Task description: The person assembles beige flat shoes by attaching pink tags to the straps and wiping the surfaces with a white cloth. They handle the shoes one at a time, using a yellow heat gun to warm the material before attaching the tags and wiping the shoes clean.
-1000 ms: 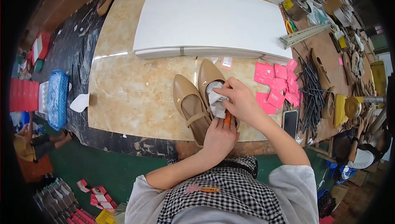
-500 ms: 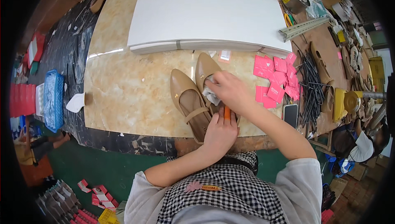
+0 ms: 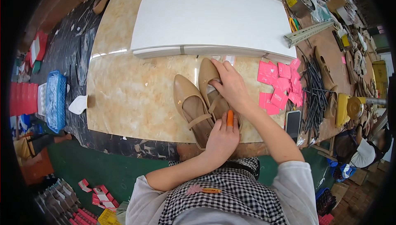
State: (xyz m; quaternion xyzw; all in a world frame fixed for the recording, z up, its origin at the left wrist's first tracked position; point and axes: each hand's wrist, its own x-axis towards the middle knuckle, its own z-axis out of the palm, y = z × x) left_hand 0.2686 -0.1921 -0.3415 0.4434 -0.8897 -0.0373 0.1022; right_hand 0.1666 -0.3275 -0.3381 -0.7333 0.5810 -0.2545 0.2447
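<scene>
A pair of tan pointed flat shoes with straps lies near the table's front edge, toes pointing away from me. My right hand point(image 3: 232, 85) grips the front of the right shoe point(image 3: 207, 69), thumb at its opening and fingers along the outer side. At the heel end of that same shoe, my left hand point(image 3: 222, 139) is closed over it, with an orange band point(image 3: 230, 118) around one finger. The left shoe point(image 3: 186, 93) rests alongside, untouched at the toe, a small gold ornament on its upper. My hands hide the right shoe's heel.
Beyond the shoes is a thick stack of white sheets point(image 3: 214, 16). Pink cards point(image 3: 278, 85), a phone point(image 3: 293, 122) and a bundle of black rods point(image 3: 315, 101) lie to the right. A blue basket point(image 3: 56, 101) and a white shoe-shaped piece point(image 3: 77, 104) are at left.
My right hand has moved up to the right shoe's toe. The crumpled white paper it held at the shoe opening is no longer visible. My left hand stays at the heel.
</scene>
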